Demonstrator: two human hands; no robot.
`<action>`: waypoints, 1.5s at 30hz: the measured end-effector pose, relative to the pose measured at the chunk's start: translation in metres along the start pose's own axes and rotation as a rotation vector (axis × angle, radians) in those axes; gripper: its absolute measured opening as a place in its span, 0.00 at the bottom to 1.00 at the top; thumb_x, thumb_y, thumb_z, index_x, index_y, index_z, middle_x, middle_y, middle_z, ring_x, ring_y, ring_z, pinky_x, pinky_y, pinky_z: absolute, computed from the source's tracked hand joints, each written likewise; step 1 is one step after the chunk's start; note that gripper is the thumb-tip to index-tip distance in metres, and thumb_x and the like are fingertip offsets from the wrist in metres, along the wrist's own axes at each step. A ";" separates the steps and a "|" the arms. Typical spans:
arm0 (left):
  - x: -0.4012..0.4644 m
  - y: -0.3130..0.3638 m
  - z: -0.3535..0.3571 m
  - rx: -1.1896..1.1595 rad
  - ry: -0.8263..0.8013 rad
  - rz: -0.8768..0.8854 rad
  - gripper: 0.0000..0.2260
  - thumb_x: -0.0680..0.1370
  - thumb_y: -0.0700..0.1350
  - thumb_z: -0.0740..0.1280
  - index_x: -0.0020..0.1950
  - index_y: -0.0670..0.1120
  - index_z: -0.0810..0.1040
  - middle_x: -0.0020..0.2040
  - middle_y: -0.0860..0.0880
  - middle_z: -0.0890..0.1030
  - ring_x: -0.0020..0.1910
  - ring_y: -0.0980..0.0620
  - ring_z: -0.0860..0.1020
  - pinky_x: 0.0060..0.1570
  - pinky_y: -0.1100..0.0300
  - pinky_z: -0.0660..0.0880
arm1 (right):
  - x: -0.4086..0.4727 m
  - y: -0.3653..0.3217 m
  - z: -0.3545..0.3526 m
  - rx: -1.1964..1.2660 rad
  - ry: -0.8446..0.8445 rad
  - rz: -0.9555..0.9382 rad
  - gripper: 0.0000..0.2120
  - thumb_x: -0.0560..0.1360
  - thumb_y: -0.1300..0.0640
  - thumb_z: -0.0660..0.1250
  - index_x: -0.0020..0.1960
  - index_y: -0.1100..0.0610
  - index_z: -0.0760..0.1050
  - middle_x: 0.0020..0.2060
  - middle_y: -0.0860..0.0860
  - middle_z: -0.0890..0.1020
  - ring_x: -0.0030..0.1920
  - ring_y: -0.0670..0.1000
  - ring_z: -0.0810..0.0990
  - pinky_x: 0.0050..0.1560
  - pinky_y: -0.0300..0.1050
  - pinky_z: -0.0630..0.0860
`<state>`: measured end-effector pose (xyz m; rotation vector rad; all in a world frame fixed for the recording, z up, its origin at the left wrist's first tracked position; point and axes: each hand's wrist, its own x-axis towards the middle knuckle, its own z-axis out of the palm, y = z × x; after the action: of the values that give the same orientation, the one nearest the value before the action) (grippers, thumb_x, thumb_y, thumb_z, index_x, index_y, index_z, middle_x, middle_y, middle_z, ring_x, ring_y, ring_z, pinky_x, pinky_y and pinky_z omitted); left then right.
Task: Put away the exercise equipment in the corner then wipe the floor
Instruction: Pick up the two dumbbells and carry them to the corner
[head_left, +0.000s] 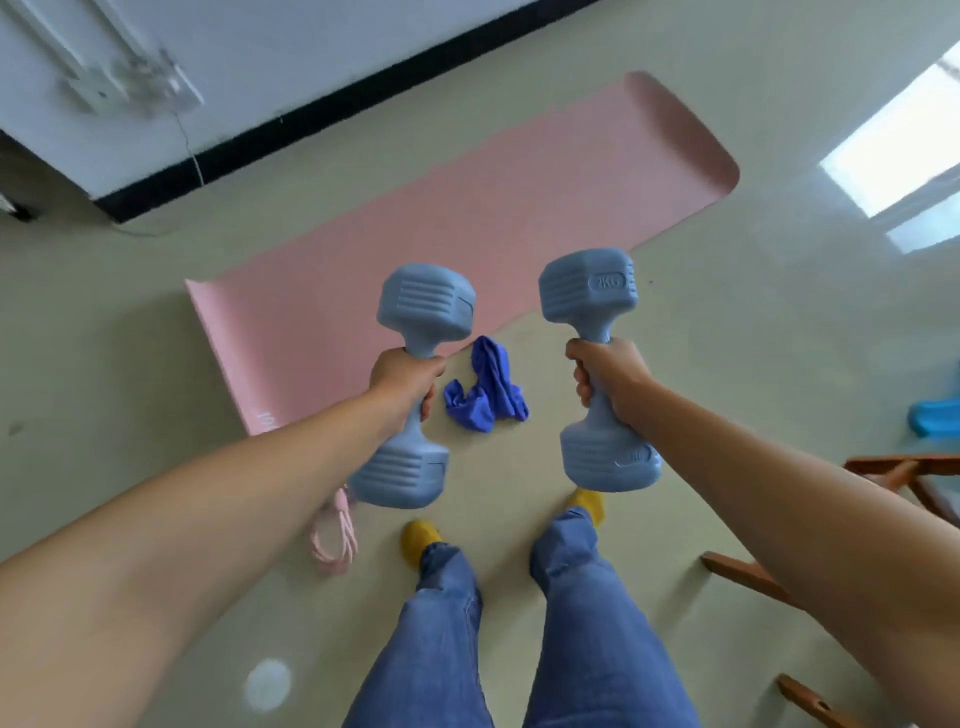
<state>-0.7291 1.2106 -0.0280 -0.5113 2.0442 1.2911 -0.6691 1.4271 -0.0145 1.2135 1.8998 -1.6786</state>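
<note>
Two blue dumbbells are up off the floor at the centre of the frame, one per hand; my left hand (402, 382) is wrapped round the handle of the left dumbbell (415, 387), my right hand (605, 376) is clenched round the handle of the right dumbbell (597, 369), both held roughly upright. I judge the main risk is a slip: the handles look smooth and moulded, the ribbed blocky heads look heavy, and my yellow shoes (418, 540) sit right below them; a loosened grip would drop a head onto a foot. Tripping is the second hazard; the purple cloth (488, 395) lies crumpled just ahead of my feet, and the pink band (332, 540), thin and looped, lies beside my left shoe. The pink mat (467, 208), flat, matte, with rounded corners, stretches toward the upper right of the frame, not yet stowed; its edge could catch a toe. The pale floor (727, 338) looks glossy, possibly slick. Wooden furniture (753, 577) juts in at lower right; a swung dumbbell could hit it.
</note>
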 end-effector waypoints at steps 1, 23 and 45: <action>-0.002 0.014 0.016 0.028 -0.022 0.023 0.07 0.72 0.39 0.63 0.34 0.43 0.69 0.26 0.44 0.68 0.22 0.48 0.65 0.26 0.60 0.64 | -0.001 0.000 -0.020 0.029 0.023 -0.001 0.07 0.71 0.61 0.63 0.35 0.58 0.68 0.25 0.53 0.70 0.20 0.50 0.66 0.26 0.40 0.66; -0.015 0.321 0.491 0.387 -0.408 0.294 0.06 0.72 0.38 0.62 0.37 0.43 0.67 0.28 0.44 0.69 0.24 0.48 0.65 0.26 0.60 0.64 | 0.092 -0.022 -0.513 0.257 0.380 0.015 0.05 0.71 0.62 0.62 0.36 0.59 0.68 0.26 0.54 0.70 0.23 0.51 0.66 0.27 0.40 0.63; 0.147 0.687 0.928 0.596 -0.642 0.384 0.05 0.73 0.38 0.62 0.38 0.42 0.68 0.26 0.44 0.68 0.24 0.48 0.64 0.26 0.60 0.64 | 0.402 -0.198 -0.921 0.422 0.541 0.077 0.07 0.71 0.62 0.62 0.35 0.58 0.68 0.25 0.54 0.70 0.23 0.51 0.66 0.27 0.39 0.64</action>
<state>-0.9679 2.3485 0.0340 0.5270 1.8624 0.8113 -0.7942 2.4409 0.0552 2.0522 1.7757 -1.9077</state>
